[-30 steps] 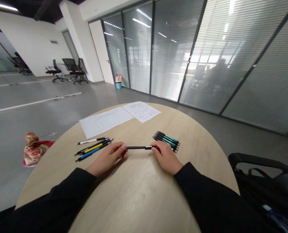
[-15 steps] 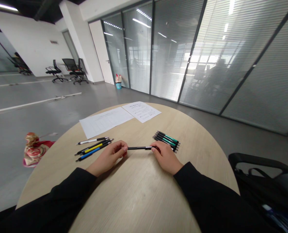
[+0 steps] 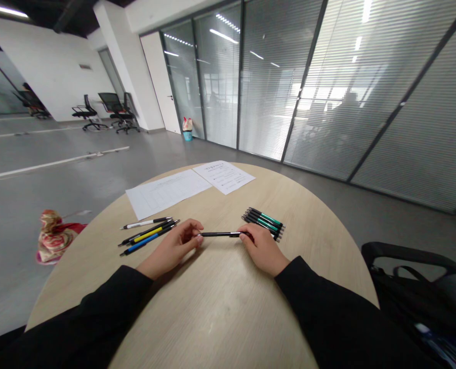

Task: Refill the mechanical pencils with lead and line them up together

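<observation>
Black pen [image 3: 221,234], one, between two hands [image 3: 170,249] [image 3: 263,249]; two papers [image 3: 166,192] [image 3: 228,177] beyond.

Single pen [image 3: 221,234] between left fingers [image 3: 192,225] and right fingers [image 3: 248,241], loose pens [image 3: 148,236] left on bench [image 3: 212,307], pen row [image 3: 267,224] right, paper sheets [image 3: 168,192] behind

Wider thumb-to-finger gap, left hand [image 3: 174,249]

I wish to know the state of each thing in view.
Left hand: at held pen's end, grip unclear
Right hand: closed on its other end
Held pen: roughly level
White pen: lying flat
Yellow pen: lying flat
Blue pen: lying flat
Green-trimmed pens: lying in a row
Papers: lying flat
Blinds: lowered
Ceiling light: lit
</observation>
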